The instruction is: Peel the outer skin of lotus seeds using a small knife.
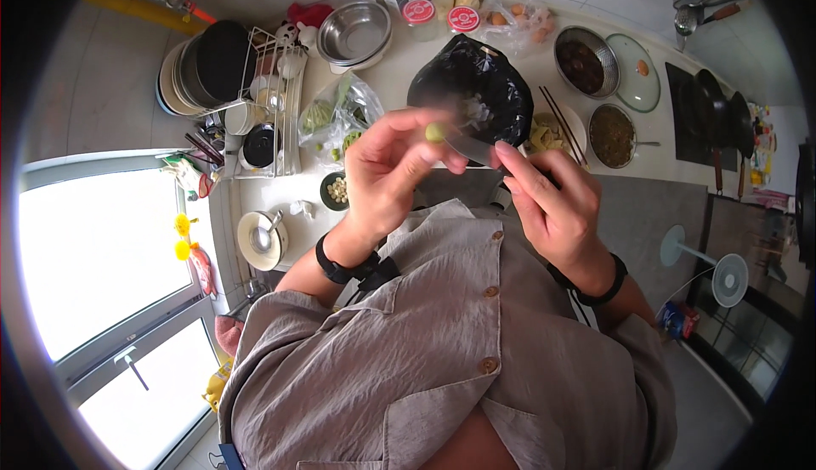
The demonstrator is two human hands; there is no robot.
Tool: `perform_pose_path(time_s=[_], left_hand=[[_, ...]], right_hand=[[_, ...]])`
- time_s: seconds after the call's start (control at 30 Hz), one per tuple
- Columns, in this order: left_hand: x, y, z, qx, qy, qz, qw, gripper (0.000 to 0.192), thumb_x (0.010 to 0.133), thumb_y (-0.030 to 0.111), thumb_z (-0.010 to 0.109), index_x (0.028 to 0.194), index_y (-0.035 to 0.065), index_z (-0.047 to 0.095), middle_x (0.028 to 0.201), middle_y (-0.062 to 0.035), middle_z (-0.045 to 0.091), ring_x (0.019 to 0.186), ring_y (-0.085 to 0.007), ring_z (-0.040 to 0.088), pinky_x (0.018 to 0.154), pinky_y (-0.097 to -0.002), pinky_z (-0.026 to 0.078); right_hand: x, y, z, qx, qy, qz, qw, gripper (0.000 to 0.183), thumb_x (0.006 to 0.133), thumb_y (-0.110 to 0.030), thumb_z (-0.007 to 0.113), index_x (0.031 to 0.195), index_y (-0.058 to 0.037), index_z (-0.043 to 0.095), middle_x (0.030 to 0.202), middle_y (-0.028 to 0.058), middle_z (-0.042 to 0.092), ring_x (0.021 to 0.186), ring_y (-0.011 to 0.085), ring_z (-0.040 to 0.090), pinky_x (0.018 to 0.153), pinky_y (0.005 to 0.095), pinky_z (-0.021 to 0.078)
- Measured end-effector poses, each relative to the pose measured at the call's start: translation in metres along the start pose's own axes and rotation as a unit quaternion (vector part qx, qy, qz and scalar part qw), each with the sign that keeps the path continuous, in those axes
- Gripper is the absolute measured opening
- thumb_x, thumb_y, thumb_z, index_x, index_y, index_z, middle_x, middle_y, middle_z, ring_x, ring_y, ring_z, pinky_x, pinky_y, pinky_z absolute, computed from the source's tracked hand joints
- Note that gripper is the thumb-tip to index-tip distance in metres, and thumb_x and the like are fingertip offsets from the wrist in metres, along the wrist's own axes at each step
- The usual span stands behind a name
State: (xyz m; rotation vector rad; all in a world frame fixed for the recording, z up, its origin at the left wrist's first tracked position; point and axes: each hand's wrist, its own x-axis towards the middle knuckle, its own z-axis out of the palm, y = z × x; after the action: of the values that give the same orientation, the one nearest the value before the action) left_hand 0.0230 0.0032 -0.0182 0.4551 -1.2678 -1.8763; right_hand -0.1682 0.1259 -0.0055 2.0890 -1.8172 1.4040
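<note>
Between the thumb and fingertips of my left hand [386, 173] is a small round green seed [435, 133], which looks like a lotus seed. My right hand [561, 202] grips a small knife [470, 149] whose blade points left. The blade's tip is at the seed; whether it cuts in cannot be made out. Behind both hands lies an open black plastic bag [510, 91] with pale scraps [477, 112] inside. A dark bowl of peeled whitish seeds [336, 189] stands left of my left wrist. Green pods [317, 116] and loose green seeds lie in and by a clear plastic bag [366, 97].
A plate [575, 127] with food and chopsticks [561, 122] sits right of the black bag. Beyond it are a bowl of minced food [612, 135], a metal strainer [602, 55] and a glass lid [637, 91]. A dish rack [290, 119] stands left; steel bowls [354, 33] are behind.
</note>
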Motion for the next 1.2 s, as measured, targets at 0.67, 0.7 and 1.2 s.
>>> perform_pose_path(time_s=[0.67, 0.7, 1.2], left_hand=[[0.005, 0.003, 0.004, 0.087, -0.112, -0.06, 0.988, 0.046, 0.109, 0.026, 0.056, 0.138, -0.0099, 0.058, 0.105, -0.0149, 0.073, 0.082, -0.0175, 0.069, 0.076, -0.0314, 0.058], [0.005, 0.003, 0.004, 0.087, -0.112, -0.06, 0.988, 0.046, 0.109, 0.026, 0.056, 0.138, -0.0099, 0.058, 0.105, -0.0149, 0.073, 0.082, -0.0175, 0.069, 0.076, -0.0314, 0.058], [0.015, -0.019, 0.006, 0.015, -0.08, -0.059, 0.995, 0.021, 0.107, 0.01, 0.057, 0.123, -0.0004, 0.049, 0.112, -0.0255, 0.071, 0.099, -0.032, 0.075, 0.086, -0.0428, 0.064]], right_hand=[[0.0, 0.005, -0.009, 0.011, -0.024, -0.001, 1.0, 0.047, 0.082, 0.005, 0.075, 0.127, -0.0064, 0.074, 0.082, 0.0075, 0.064, 0.065, 0.0218, 0.061, 0.057, 0.0337, 0.0489], [0.0, 0.004, -0.009, 0.011, -0.024, -0.001, 1.0, 0.047, 0.082, 0.005, 0.075, 0.127, -0.0064, 0.074, 0.082, 0.0075, 0.064, 0.065, 0.0218, 0.061, 0.057, 0.0337, 0.0489], [-0.007, 0.021, 0.002, 0.257, -0.008, 0.304, 0.918, 0.032, 0.102, -0.013, 0.066, 0.132, 0.0006, 0.067, 0.087, 0.004, 0.067, 0.076, 0.0104, 0.058, 0.07, 0.0277, 0.0482]])
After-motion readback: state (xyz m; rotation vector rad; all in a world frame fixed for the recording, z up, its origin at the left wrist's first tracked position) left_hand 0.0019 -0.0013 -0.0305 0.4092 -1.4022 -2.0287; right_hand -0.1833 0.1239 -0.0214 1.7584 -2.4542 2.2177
